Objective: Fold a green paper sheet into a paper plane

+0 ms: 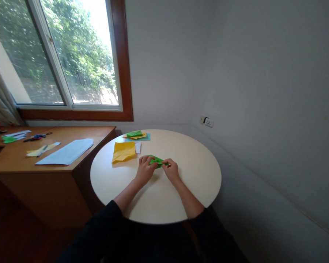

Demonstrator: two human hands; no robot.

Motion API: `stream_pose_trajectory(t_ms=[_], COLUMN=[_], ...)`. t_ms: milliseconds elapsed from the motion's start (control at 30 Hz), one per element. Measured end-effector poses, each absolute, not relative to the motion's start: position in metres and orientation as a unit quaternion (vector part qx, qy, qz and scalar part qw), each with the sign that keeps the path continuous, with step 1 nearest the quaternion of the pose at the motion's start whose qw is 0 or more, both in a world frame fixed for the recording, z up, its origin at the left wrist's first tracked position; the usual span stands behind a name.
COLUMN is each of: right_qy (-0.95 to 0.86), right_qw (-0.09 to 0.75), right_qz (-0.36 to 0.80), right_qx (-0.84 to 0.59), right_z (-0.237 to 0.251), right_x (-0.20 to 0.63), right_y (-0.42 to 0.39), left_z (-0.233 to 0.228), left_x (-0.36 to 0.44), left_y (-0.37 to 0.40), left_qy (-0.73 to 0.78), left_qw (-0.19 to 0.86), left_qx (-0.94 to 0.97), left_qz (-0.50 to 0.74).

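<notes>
Over the middle of the round white table, a small piece of folded green paper is held between both hands. My left hand grips its left side, with fingers bent over it. At its right end my right hand pinches the paper between thumb and fingers. Parts of the paper are hidden behind the fingers. Left of my left hand lies a creased sheet of yellow paper, with a white piece of paper sticking out beside it.
Near the table's far edge is a stack of green, yellow and blue paper. A wooden desk on the left carries white sheets, a pen and scissors. Grey walls stand behind and to the right, with a socket.
</notes>
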State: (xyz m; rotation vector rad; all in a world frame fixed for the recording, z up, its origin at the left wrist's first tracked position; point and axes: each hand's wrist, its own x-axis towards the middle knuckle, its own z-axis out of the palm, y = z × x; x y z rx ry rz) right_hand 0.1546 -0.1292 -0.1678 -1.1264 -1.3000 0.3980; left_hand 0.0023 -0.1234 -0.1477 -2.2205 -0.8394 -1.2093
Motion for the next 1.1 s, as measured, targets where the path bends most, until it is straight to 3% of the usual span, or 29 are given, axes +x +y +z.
stream_pose_trajectory(t_ms=[633, 1100], right_qy=[-0.564, -0.481], right_qw=[0.635, 0.676], right_qz=[0.219, 0.222], right_qx=[-0.479, -0.512], right_z=[-0.167, -0.166], right_x=[0.151, 0.171], right_y=[-0.129, -0.126], left_z=[-0.134, -0.128], left_x=[-0.039, -0.084], left_y=[-0.118, -0.106], left_qy=[-0.227, -0.330], left_qw=[0.324, 0.289], left_qx=[-0.842, -0.812], left_qz=[-0.365, -0.385])
